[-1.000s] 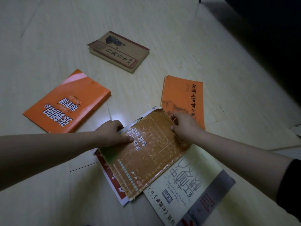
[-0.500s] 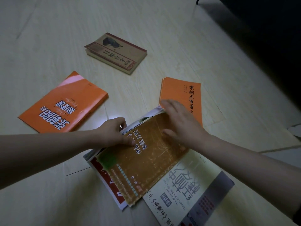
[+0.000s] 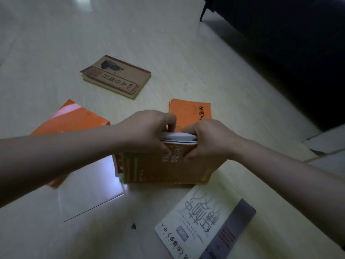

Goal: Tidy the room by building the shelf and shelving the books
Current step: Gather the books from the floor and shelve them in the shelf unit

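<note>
Beyond a white book (image 3: 205, 227) on the near floor (image 3: 93, 230), a brown-covered stack (image 3: 164, 169) is gripped at its far edge by the curled left hand (image 3: 147, 131) and right hand (image 3: 209, 141). Gathering seems underway, with orange books (image 3: 188, 113) and a tan book (image 3: 117, 77) farther off to be collected next.

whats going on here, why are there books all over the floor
A person is gathering books off the floor. The left hand and the right hand both grip the top edge of a small stack tilted upward: a brown book in front, a red-and-white book behind it. Four more lie flat around it: a tan book, a large orange book on the left, a small orange book behind the hands, and a white-and-grey book nearest the camera. No shelf is in view.
</note>
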### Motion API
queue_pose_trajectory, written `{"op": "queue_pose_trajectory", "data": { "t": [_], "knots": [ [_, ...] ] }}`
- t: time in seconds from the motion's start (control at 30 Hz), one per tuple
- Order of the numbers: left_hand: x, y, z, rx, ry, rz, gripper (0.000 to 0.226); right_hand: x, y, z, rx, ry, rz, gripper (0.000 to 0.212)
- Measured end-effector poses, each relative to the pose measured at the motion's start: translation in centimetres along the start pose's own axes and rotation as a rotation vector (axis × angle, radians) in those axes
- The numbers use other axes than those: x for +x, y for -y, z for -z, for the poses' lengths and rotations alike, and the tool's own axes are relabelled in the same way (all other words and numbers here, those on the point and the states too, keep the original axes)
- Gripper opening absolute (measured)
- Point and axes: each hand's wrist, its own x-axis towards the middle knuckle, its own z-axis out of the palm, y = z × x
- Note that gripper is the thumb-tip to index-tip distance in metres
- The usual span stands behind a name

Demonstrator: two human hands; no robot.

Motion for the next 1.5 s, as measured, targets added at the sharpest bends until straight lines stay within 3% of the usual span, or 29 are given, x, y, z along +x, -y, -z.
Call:
{"op": "queue_pose_trajectory", "data": {
  "t": [0.1, 0.27, 0.47, 0.67, 0.77, 0.87, 0.93, 1.0, 1.17, 1.33, 1.5],
  "knots": [
    [1.1, -3.1, 3.0, 0.089, -0.175, -0.183, 0.033, -3.7, -0.9, 1.7, 0.202, -0.128, -0.182, 0.032],
    [1.3, -9.0, 4.1, 0.006, -0.562, -0.580, 0.025, -10.8, -2.5, 4.4, 0.429, -0.329, -0.439, 0.028],
    [3.0, -16.4, 1.3, -0.149, -0.458, -0.851, 0.021, -20.6, -3.7, 5.8, 0.655, -0.582, -0.729, 0.038],
    [3.2, -19.2, -3.4, -0.481, -0.066, -0.676, 0.020, -27.9, -3.0, 6.8, 0.666, -0.760, -0.868, 0.059],
    [3.9, -18.6, -5.5, -0.745, 0.008, -0.325, 0.031, -30.1, -2.8, 6.6, 0.717, -0.831, -0.858, 0.057],
    [4.5, -18.7, -6.6, -0.951, 0.223, -0.031, 0.067, -31.4, -3.1, 6.0, 0.825, -0.819, -0.808, 0.063],
    [4.5, -20.4, -6.3, -1.114, 0.419, -0.047, 0.079, -32.5, -3.5, 5.8, 0.871, -0.828, -0.767, 0.061],
    [4.4, -22.2, -5.4, -1.246, 0.514, -0.133, 0.076, -33.0, -4.0, 5.9, 0.899, -0.853, -0.747, 0.051],
    [3.3, -28.7, -4.5, -1.287, 0.419, -0.182, 0.044, -38.0, -5.7, 6.2, 0.942, -0.940, -0.732, 0.046],
    [3.2, -35.1, -5.6, -1.208, 0.350, -0.233, 0.042, -43.9, -8.8, 4.8, 0.931, -1.041, -0.795, 0.050],
    [3.9, -42.7, -6.7, -1.118, 0.436, -0.313, 0.044, -50.4, -11.7, 2.4, 0.927, -1.221, -0.877, 0.049]
  ]
}}
